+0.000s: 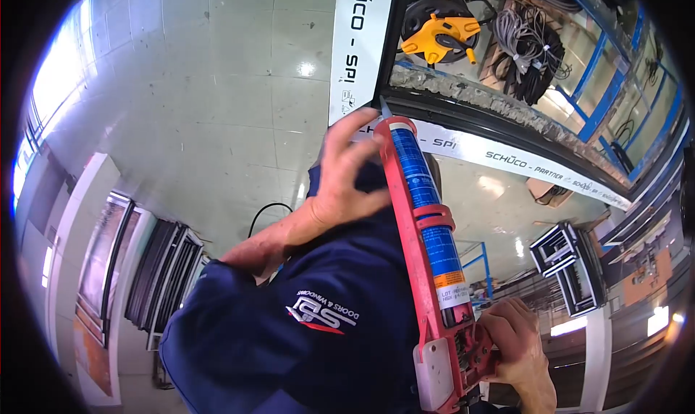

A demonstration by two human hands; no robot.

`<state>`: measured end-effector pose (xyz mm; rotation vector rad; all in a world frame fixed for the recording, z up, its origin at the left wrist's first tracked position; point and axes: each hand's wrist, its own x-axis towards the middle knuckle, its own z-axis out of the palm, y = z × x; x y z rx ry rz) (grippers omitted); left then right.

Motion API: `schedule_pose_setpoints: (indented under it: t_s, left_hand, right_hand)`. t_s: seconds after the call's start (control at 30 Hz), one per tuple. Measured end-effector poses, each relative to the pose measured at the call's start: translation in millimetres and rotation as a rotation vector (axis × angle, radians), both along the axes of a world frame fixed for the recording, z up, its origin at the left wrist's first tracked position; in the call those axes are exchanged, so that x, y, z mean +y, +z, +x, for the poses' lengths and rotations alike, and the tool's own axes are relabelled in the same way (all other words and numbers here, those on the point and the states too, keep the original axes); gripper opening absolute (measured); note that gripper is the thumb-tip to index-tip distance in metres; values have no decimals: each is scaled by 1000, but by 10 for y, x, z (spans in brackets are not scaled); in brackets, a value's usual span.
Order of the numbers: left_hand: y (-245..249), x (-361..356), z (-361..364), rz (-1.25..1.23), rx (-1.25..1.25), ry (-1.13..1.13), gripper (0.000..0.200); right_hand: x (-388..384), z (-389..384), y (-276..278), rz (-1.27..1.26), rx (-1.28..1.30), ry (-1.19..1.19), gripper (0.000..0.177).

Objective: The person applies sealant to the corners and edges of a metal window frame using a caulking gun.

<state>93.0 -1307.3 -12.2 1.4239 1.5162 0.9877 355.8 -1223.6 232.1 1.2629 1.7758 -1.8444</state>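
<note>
A red caulking gun (411, 247) holds a blue cartridge (423, 189) with a white and orange end label. My right hand (510, 341) is wrapped round the gun's handle at the lower right. The cartridge's grey nozzle (385, 107) points up at the inner corner of a dark frame (463, 117) edged with white printed film. Beside the nozzle is my left hand (347, 171), its fingers apart and curved, the fingertips near the frame corner and the front of the gun. Whether they touch the frame is unclear.
Beyond the frame lie a yellow and black cable reel (441, 37) and bundled cables (525, 48) near blue metal racking (597, 103). Dark profiles (163, 276) stand at the left. More black frames (572, 269) are at the right, and a cardboard box (546, 192) is under the white-edged frame.
</note>
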Motion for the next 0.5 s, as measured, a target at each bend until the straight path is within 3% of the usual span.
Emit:
schedule_pose_setpoints:
  t_s: [0.13, 0.23, 0.5]
  left_hand:
    - [-263, 24, -306, -230, 305, 104, 101]
    - [-523, 59, -308, -523, 110, 132, 113]
    - [-636, 59, -303, -607, -48, 95, 116]
  right_hand:
    - [-33, 7, -15, 19, 16, -26, 48]
    - [-38, -8, -6, 26, 16, -38, 48]
    - [-95, 11, -41, 25, 37, -91, 47]
